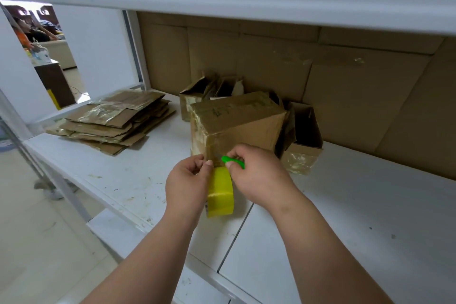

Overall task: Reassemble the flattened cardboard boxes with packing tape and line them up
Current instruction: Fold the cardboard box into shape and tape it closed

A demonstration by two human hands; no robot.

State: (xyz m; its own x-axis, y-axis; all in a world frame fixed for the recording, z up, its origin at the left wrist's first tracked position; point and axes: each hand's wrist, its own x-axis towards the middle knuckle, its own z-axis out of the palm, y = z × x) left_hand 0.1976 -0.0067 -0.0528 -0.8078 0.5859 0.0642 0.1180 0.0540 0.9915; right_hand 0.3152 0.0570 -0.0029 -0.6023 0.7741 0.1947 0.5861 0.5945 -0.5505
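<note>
Pinching the free run of tape at the box's near corner, the left hand (188, 180) also carries the yellow tape roll (220, 191), which hangs below its fingers at the centre of the frame; holding both keeps the strip taut against the cardboard so it can be cut cleanly. The right hand (256, 174) has its grip closed around a small green cutter (233, 162), whose tip sits against the tape just above the roll, seemingly to sever the strip right where it leaves the box.

The box being taped (237, 122) stands on the white shelf (370, 205) just beyond the hands, its sealed side turned up, apparently so the seam is easy to reach. Behind it, touching or nearly so, two other assembled boxes, one behind-left (195, 99) and one at right (304, 145), stand with open flaps, probably the start of the line. The stack of flattened boxes (113, 122) waits at centre left, well apart, leaving working room.
</note>
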